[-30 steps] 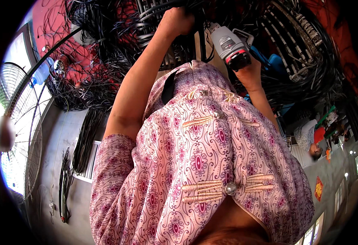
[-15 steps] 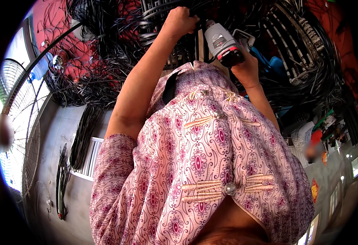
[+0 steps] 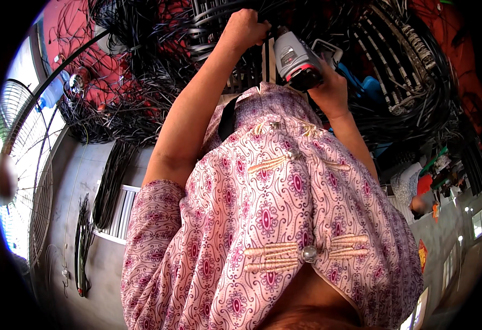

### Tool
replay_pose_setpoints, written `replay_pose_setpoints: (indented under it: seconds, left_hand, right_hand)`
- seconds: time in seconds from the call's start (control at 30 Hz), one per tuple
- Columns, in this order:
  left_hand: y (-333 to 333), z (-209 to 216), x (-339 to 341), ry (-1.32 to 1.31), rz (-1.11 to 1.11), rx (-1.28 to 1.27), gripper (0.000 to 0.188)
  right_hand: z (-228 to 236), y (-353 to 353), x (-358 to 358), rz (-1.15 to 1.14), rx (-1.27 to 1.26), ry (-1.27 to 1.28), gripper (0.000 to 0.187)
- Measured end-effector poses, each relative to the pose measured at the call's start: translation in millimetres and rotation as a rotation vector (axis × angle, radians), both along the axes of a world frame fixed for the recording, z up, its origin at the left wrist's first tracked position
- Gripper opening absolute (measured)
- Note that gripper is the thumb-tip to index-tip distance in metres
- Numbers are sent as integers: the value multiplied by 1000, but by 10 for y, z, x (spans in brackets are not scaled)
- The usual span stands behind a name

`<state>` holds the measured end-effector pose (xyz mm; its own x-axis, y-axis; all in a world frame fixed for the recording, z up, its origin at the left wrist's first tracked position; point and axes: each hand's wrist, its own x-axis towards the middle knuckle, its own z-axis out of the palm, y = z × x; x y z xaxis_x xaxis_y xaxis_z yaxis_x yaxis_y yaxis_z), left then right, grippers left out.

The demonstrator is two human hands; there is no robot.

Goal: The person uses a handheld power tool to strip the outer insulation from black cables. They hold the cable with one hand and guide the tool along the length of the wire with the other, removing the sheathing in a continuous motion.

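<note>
My right hand (image 3: 331, 91) is wrapped round the handle of a grey cordless power drill (image 3: 291, 55) with a black and red base. The drill's nose points away from me, in among dark strips. Just left of that nose, my left hand (image 3: 243, 30) is closed with its fingers pinched together; what they hold, if anything, is too dark and small to make out. Black flat strips (image 3: 199, 47) woven over a frame lie beside the left hand. A light wooden slat (image 3: 269, 60) shows between my hands.
Heaps of loose black strips (image 3: 125, 118) cover the red ground (image 3: 67, 27) on the left. A dark woven frame (image 3: 392, 60) with pale bands stands at the right, near a blue object (image 3: 371, 85). A large wire fan (image 3: 32, 181) is at far left; another person (image 3: 411, 190) sits farther right.
The drill and my right hand have shifted slightly left, and the drill has turned a little. My left hand stays in nearly the same place.
</note>
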<state>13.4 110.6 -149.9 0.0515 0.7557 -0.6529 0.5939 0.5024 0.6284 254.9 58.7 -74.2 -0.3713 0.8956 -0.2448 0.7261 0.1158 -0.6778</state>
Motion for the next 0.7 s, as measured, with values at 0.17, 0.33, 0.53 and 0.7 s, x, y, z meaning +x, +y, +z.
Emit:
replay_pose_setpoints:
  seconds: [0.17,0.33,0.53,0.7]
  left_hand:
    - [1,23,5,-12,-24,13,30]
    - [-23,-16,10,-12,-1,30,30]
    - [-18,-9,4,-11,24,26,32]
    - [-49,-125,-70,-61,127,16,33]
  right_hand:
    - [-38,7,59,61,103,-17,45]
    - [-7,47,39,85,135,-33,42]
    - [28,34,-31,115,76,-145,41]
    - [80,87,-175,118,12,-185,45]
